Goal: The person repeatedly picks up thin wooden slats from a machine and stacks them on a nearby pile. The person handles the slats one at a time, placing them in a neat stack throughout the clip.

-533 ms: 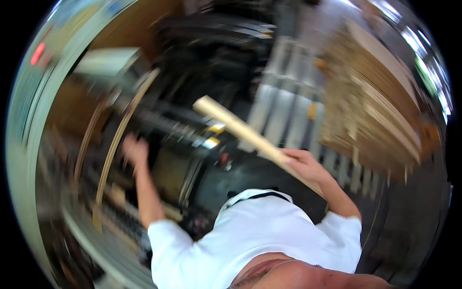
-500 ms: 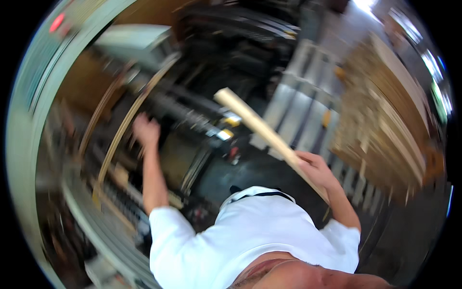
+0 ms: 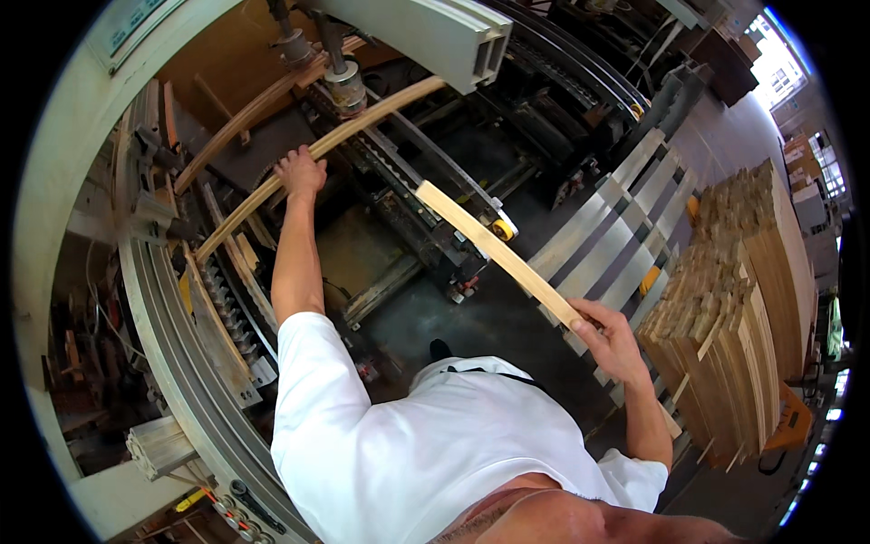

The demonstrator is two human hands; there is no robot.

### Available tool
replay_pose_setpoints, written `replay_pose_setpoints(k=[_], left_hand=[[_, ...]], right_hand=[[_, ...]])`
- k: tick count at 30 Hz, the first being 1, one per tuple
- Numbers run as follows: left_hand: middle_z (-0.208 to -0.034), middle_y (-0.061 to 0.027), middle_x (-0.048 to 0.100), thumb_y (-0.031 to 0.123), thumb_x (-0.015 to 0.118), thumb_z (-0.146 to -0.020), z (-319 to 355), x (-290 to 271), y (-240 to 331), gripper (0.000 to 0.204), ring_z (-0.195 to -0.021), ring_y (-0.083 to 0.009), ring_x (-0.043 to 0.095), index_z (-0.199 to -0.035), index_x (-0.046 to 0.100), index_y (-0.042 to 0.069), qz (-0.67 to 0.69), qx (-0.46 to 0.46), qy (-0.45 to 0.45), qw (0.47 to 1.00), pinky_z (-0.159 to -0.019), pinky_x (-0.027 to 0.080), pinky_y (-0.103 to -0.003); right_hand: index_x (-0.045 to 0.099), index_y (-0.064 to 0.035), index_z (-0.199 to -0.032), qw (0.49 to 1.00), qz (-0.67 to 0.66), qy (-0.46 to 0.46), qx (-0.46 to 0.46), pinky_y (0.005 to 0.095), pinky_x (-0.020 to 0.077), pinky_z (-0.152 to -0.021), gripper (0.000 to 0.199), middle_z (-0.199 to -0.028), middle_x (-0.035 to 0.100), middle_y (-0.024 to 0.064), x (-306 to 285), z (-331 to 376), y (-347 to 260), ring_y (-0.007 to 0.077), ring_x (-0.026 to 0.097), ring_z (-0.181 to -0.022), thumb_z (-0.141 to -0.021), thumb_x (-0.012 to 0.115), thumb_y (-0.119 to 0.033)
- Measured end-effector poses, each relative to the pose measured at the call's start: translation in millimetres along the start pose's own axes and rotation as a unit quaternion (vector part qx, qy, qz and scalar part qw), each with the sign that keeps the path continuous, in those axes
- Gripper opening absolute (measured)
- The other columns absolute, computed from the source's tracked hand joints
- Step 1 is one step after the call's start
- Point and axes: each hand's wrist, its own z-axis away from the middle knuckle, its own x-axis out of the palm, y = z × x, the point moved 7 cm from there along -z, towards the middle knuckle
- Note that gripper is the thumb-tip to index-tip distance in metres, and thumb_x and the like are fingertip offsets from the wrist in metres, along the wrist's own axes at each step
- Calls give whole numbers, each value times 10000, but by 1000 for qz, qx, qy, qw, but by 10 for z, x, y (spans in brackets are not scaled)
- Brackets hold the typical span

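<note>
My right hand (image 3: 616,344) grips one end of a pale wooden slat (image 3: 494,249), which angles up and away to the left with its far end free in the air. My left hand (image 3: 301,172) reaches out to a long wooden strip (image 3: 385,107) that lies across the machine. Its fingers are wrapped over the strip's middle. A round metal clamp head (image 3: 344,89) stands close to the strip, past my left hand. The strip's far end reaches the pale metal beam (image 3: 453,41).
Another curved wooden strip (image 3: 240,121) lies farther back in the machine. At the right stands a tall stack of wooden slats (image 3: 725,299) beside metal slatted rails (image 3: 598,227). Curved grey machine rails (image 3: 168,335) run along my left. An orange part (image 3: 788,419) stands behind the stack.
My left hand has come onto the long strip from just beside it. My right hand still holds the slat, slightly lower. The view has shifted and sharpened.
</note>
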Motion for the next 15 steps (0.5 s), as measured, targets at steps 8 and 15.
replay_pose_setpoints(k=[8,15], left_hand=[[-922,-106,683,438,768,-782,1996,-212,1067,391,-874,-315,644,-999,672,128,109,142,-17,984,-765,455,-466],[-912,-186,684,319,748,-828,3414,-471,1355,336,-905,-403,665,-977,659,32,314,94,-206,922,-752,520,-517]], right_hand=[[625,32,-1237,942,179,-66,-277,349,481,-747,321,-901,630,169,599,-1465,-970,269,607,-809,-934,632,-73],[655,-113,-1202,800,278,-126,-516,461,505,-764,287,-885,612,143,2422,-2894,-1564,355,615,-882,-932,610,-201]])
